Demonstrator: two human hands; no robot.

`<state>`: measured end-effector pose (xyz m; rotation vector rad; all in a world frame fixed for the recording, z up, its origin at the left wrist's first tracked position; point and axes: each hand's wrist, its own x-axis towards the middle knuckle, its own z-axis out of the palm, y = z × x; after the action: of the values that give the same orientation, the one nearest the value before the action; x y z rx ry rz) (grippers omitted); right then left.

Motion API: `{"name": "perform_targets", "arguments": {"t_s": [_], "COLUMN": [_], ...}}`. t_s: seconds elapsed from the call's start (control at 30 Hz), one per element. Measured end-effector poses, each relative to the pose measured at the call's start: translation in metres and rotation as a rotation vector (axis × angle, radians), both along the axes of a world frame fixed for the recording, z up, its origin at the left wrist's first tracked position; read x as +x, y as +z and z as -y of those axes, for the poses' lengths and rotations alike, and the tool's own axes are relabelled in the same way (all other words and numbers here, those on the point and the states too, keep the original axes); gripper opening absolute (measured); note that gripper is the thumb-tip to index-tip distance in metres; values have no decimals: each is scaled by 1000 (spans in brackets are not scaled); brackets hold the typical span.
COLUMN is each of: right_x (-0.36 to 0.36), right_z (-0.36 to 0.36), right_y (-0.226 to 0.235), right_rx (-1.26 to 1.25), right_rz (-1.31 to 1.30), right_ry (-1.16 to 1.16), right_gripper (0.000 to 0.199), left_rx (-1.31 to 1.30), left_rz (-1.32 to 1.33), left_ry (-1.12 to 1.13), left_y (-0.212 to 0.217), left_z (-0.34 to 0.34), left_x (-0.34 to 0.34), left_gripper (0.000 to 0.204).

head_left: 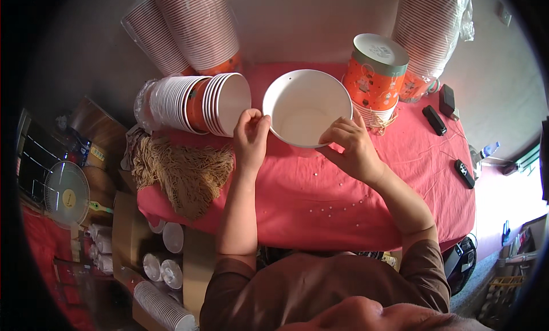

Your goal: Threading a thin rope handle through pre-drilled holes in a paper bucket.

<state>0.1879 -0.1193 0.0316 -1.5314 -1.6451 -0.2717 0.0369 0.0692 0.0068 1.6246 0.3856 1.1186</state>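
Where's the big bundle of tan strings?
In the head view, the tan bundle lies at the left end of the pinkish-red tablecloth, just below the sideways stack of paper buckets and left of the left hand.

Bucket [306, 108] – white inside, open mouth up, over the pink cloth [280, 199]

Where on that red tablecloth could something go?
Bare red cloth shows between the left forearm and small white beads, and between the right forearm and oblong black device. Stacked orange paper buckets crowd both sides of the held white-lined round bucket.
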Motion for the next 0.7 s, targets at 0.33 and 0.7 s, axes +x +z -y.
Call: {"name": "perform_targets", "arguments": {"t_s": [0.33, 0.7], "right_x": [-2, -1], "right_z": [16, 23], "right_y": [0, 7], "right_rx": [-161, -203], "right_rz": [59, 40], "right_ry": [-75, 143], "right_gripper": [12, 12], "left_rx": [307, 247], "left_rz": [-177, 5], "left_ry": [77, 27], "left_y": [-4, -9], "left_z": [11, 11], "left_x": [8, 12], "left_gripper": [44, 30]}}
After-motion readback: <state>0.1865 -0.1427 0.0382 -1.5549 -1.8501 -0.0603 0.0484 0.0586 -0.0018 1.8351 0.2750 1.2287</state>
